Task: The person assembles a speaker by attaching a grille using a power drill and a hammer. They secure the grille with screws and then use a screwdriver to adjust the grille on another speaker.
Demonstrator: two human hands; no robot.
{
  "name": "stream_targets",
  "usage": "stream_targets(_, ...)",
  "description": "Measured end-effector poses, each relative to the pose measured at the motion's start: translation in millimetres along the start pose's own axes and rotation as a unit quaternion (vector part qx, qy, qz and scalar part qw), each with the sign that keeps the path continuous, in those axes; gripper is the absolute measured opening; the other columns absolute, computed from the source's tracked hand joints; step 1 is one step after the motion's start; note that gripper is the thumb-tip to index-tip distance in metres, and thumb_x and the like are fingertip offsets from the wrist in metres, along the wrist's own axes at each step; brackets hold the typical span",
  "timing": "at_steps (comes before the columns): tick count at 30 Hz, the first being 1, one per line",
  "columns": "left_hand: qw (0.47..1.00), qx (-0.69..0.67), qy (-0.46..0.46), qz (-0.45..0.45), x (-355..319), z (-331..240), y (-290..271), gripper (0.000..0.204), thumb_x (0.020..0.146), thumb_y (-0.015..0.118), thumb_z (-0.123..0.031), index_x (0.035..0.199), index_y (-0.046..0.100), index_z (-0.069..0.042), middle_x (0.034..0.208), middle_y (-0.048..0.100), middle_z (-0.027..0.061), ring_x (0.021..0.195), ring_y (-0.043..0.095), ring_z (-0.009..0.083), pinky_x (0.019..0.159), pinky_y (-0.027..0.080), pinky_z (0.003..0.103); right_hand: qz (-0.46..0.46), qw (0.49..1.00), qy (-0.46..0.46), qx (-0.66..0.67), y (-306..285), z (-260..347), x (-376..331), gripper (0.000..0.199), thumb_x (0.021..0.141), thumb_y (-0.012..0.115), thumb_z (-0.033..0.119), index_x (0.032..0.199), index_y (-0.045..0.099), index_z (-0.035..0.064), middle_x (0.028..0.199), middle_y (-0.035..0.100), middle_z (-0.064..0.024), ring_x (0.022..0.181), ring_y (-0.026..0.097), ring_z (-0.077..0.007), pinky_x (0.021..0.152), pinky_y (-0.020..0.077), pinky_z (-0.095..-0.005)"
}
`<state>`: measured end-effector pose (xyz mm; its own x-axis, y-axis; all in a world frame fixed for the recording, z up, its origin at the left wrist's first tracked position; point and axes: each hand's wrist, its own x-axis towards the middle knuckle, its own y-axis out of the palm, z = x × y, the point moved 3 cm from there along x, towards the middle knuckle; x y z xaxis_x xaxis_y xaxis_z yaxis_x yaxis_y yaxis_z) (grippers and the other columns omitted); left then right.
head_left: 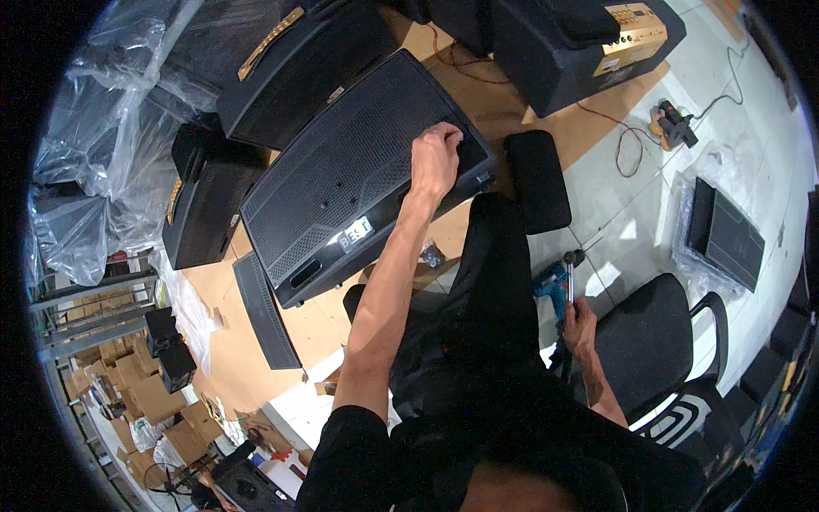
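Near us, our right hand point(580, 320) is closed around a blue driver point(554, 286), bit up, beside the black chair point(657, 341). Farther out, our left hand point(435, 158) curls over the far edge of the grille point(358, 179), steadying the big speaker on the cardboard floor sheet point(256, 358). We judge fastening the grille is in hand; next calls for bringing the driver to a screw point. A pale rectangular label point(355, 232) sits near the grille's near edge. Brown cartons point(145, 392) are stacked lower left; clear wrap point(94, 145) covers cabinets beyond.
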<state>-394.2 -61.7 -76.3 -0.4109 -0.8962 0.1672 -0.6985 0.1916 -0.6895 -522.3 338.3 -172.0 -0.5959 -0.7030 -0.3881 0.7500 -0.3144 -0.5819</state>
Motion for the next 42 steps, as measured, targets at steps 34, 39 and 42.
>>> stream_targets(34,0.998,0.032,-0.05,0.033,24.4,5.1,7.6,0.017,0.072,0.077,-0.013,0.08,0.07,0.0,0.089,0.065,0.0199,0.081,0.065,0.0342,0.076,0.051,0.04,0.083,0.961,-0.132,0.229,-3.4,216.2,121.1,0.023,0.097,0.053,0.022,0.09,0.06,0.0014,0.059,0.05,0.0004,0.049,0.045,-0.0068,0.045,0.0354,-0.0232)
stream_targets(39,0.995,0.025,-0.075,0.061,23.5,4.1,5.9,0.017,0.072,0.076,-0.015,0.081,0.072,-0.001,0.088,0.065,0.0211,0.08,0.065,0.0348,0.078,0.051,0.039,0.085,0.951,-0.218,0.201,4.2,230.6,130.7,0.021,0.096,0.052,0.017,0.092,0.062,-0.0004,0.058,0.049,-0.0025,0.049,0.045,-0.0095,0.045,0.0357,-0.0263)
stream_targets(42,0.998,0.024,-0.05,0.038,22.6,4.6,3.5,0.017,0.072,0.076,-0.014,0.081,0.072,0.0,0.091,0.065,0.0221,0.08,0.065,0.0358,0.078,0.052,0.039,0.092,0.951,-0.23,0.184,9.6,231.0,137.2,0.021,0.096,0.052,0.016,0.09,0.062,-0.0016,0.058,0.05,-0.0042,0.049,0.045,-0.0105,0.046,0.0357,-0.0278)
